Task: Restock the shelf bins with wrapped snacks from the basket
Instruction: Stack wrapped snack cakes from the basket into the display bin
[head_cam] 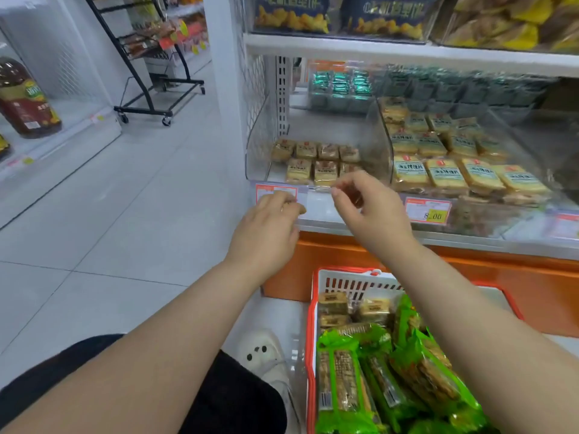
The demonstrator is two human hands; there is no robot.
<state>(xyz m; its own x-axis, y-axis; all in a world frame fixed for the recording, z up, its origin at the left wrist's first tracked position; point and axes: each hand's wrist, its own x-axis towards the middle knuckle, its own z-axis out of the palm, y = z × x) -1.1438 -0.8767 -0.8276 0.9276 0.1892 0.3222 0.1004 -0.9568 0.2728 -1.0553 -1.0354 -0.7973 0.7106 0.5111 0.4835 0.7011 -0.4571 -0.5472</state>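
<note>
A white basket with a red rim (314, 311) stands on the floor at my lower right. It holds green wrapped snack bars (344, 386) and a few small tan wrapped snacks (333, 303). On the low shelf, a clear bin (255, 164) holds two rows of the same small tan snacks (326, 170). My left hand (269, 223) hovers at the bin's front lip by a price label, fingers loosely curled and holding nothing. My right hand (366, 208) is just in front of the bin's opening, fingers loosely bent, with nothing visible in it.
A neighbouring clear bin (383, 145) holds yellow wrapped packs (448, 173). Dark green packs sit behind, and bagged snacks fill the shelf above. A price tag (427, 211) hangs below. A black wheeled rack (156, 111) stands down the aisle. My white shoe (266, 355) is beside the basket.
</note>
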